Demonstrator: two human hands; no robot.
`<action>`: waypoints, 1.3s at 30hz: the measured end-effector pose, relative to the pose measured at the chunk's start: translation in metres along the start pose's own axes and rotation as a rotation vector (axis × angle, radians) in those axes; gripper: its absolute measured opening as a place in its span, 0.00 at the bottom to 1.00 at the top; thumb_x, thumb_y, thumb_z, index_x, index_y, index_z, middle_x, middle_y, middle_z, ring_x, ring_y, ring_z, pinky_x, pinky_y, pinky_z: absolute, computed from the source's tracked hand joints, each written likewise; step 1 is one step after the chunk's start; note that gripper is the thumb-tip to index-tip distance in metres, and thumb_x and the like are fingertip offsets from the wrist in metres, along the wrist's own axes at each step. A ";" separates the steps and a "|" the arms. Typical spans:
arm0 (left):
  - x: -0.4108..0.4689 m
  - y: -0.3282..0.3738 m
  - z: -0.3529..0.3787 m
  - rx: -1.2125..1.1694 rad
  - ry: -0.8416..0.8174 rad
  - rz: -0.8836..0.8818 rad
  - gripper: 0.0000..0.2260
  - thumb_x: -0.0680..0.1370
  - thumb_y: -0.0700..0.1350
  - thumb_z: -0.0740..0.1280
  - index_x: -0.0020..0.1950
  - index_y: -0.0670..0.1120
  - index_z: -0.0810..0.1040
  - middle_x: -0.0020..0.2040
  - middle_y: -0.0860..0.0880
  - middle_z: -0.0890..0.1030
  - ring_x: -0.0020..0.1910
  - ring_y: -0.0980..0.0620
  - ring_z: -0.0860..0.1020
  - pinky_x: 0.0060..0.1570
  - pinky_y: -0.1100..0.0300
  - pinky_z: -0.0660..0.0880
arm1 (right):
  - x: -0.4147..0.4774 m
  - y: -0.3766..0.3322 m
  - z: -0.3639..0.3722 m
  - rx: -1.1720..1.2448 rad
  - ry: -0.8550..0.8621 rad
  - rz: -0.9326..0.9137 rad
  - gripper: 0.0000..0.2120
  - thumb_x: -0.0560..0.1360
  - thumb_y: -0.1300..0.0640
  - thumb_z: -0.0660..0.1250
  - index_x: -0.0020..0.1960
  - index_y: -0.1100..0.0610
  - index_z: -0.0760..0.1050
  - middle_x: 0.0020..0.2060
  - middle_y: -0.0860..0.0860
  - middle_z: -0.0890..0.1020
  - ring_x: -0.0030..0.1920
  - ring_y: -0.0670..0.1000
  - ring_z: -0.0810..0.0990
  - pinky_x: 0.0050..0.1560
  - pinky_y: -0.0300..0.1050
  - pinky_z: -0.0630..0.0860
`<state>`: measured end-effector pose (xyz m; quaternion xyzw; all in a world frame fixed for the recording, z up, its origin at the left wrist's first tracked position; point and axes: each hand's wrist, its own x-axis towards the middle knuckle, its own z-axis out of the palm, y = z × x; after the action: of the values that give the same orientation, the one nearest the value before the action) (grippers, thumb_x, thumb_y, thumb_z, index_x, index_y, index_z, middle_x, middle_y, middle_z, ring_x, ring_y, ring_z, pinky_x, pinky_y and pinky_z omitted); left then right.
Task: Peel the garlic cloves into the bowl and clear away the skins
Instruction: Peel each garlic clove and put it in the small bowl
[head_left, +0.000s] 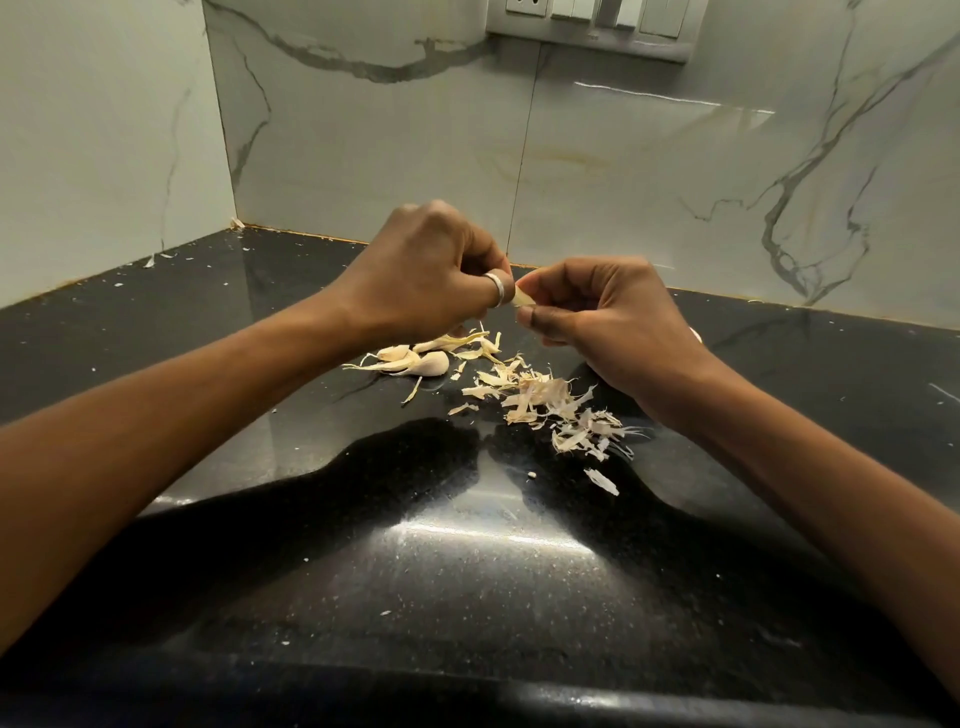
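Note:
Both hands are raised above the black counter with a garlic clove between them. My left hand, a silver ring on its thumb, holds the clove with curled fingers. My right hand pinches it between thumb and forefinger. Under the left hand lie unpeeled cloves. A pile of dry papery skins spreads below and between the hands. A sliver of something white shows behind my right hand; most of it is hidden.
Marble-patterned wall tiles close the counter at the back and left, forming a corner. A switch plate sits high on the wall. Small skin flecks are scattered over the counter. The rounded front edge of the counter runs along the bottom.

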<state>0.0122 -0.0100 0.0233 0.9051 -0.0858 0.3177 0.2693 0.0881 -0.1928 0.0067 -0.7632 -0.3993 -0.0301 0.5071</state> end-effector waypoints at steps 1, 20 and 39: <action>0.000 0.000 0.000 0.051 0.006 0.046 0.05 0.77 0.41 0.71 0.45 0.44 0.86 0.32 0.53 0.82 0.30 0.56 0.81 0.31 0.61 0.79 | 0.000 0.000 0.000 -0.007 -0.003 0.001 0.06 0.76 0.63 0.75 0.53 0.58 0.85 0.43 0.54 0.87 0.43 0.48 0.83 0.50 0.52 0.84; -0.004 0.006 0.012 -0.295 -0.076 -0.299 0.08 0.81 0.37 0.65 0.46 0.38 0.82 0.37 0.42 0.83 0.35 0.49 0.85 0.39 0.55 0.84 | -0.001 0.000 -0.001 -0.012 -0.047 0.056 0.05 0.77 0.60 0.73 0.52 0.57 0.85 0.44 0.58 0.86 0.42 0.48 0.81 0.54 0.54 0.81; 0.000 0.004 -0.002 -0.443 -0.166 -0.356 0.06 0.80 0.36 0.67 0.50 0.36 0.83 0.42 0.42 0.86 0.39 0.51 0.85 0.38 0.56 0.84 | 0.002 0.000 -0.003 -0.006 -0.066 0.027 0.04 0.77 0.61 0.73 0.50 0.55 0.85 0.45 0.58 0.87 0.45 0.50 0.82 0.58 0.59 0.81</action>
<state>0.0100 -0.0128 0.0262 0.8479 -0.0148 0.1641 0.5040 0.0906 -0.1942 0.0086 -0.7707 -0.4052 0.0006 0.4917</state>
